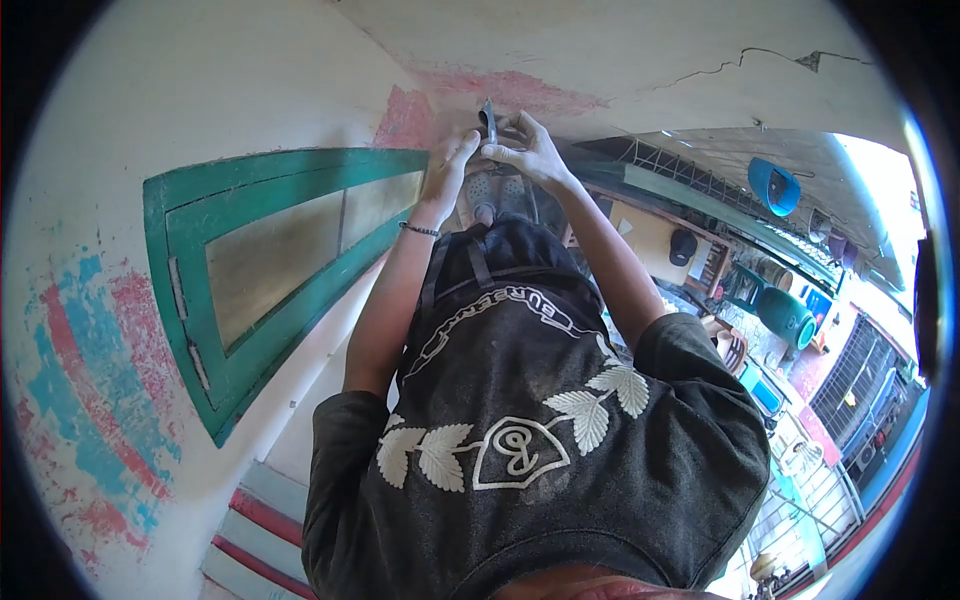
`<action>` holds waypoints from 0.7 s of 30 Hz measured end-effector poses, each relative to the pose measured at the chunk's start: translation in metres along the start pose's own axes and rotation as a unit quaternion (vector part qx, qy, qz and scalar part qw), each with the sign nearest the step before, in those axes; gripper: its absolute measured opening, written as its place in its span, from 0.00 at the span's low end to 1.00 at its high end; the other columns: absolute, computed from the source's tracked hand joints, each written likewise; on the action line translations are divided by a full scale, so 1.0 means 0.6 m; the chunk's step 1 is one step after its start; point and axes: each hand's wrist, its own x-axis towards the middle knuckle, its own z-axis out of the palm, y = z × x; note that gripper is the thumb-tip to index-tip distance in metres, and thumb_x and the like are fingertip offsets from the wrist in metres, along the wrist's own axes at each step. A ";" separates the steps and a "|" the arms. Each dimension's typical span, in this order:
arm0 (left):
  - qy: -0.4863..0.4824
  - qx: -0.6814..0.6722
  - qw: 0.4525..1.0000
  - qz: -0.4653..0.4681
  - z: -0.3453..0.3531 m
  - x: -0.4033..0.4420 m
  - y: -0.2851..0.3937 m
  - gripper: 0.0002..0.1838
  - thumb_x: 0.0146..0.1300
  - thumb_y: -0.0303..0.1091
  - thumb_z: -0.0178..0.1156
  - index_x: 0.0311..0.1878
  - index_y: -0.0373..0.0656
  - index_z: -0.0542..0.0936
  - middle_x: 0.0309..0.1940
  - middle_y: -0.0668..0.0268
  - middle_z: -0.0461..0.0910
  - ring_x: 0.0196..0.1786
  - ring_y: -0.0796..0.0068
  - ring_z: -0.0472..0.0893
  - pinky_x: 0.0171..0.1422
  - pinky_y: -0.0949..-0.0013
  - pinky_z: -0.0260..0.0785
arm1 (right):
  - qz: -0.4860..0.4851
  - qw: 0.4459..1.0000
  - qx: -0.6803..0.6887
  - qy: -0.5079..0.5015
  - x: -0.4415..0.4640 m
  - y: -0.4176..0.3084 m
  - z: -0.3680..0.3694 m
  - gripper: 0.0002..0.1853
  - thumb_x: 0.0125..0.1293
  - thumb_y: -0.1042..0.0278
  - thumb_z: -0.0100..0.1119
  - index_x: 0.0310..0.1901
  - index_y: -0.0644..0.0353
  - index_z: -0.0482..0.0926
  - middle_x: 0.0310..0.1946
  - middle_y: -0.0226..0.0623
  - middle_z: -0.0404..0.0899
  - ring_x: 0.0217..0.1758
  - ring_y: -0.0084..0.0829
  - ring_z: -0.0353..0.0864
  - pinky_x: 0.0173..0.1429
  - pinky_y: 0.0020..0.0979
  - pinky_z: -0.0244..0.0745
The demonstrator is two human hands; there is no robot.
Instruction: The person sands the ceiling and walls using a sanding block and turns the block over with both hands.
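Both my hands are raised together at the wall, near a corner with peeling pink paint (510, 90). Between them is a thin grey metal blade, like a scraper (487, 118), standing upright. The thumb and fingers of my right hand (525, 152) close around its lower part. My left hand (455, 165), with a dark beaded bracelet at the wrist, is closed against its left side; its inner fingers are partly hidden. Pale dust coats the fingers of both hands. Just left of my left hand is a green framed window (285, 180) with cloudy panes.
A crack (735, 62) runs through the upper right wall. Blue and pink paint patches (95, 350) mark the left wall. To the right, farther off, are a blue hanging object (774, 187), a dark cap (683, 247), a green cylinder (785, 318) and a barred window (852, 365).
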 end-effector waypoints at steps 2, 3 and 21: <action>-0.015 -0.007 1.000 0.002 0.006 -0.004 0.007 0.22 0.81 0.44 0.54 0.62 0.34 0.80 0.55 0.60 0.84 0.56 0.71 0.83 0.62 0.64 0.78 | -0.007 1.000 0.028 -0.012 0.005 -0.005 0.002 0.30 0.56 0.52 0.84 0.49 0.65 0.78 0.60 0.50 0.82 0.67 0.41 0.79 0.67 0.44 0.76; -0.022 -0.010 1.000 0.004 0.007 -0.004 0.010 0.23 0.81 0.44 0.53 0.63 0.34 0.80 0.55 0.59 0.84 0.57 0.70 0.84 0.63 0.64 0.79 | -0.014 0.999 0.040 -0.022 0.009 -0.008 0.002 0.29 0.56 0.53 0.84 0.47 0.64 0.77 0.60 0.50 0.82 0.67 0.42 0.79 0.67 0.44 0.76; 0.127 0.014 0.987 0.103 -0.048 -0.007 0.059 0.15 0.72 0.33 0.67 0.55 0.37 0.76 0.46 0.61 0.82 0.50 0.75 0.82 0.53 0.66 0.80 | -0.025 0.991 0.062 -0.113 0.051 -0.074 0.079 0.20 0.75 0.62 0.62 0.61 0.68 0.80 0.57 0.34 0.75 0.48 0.25 0.80 0.50 0.30 0.78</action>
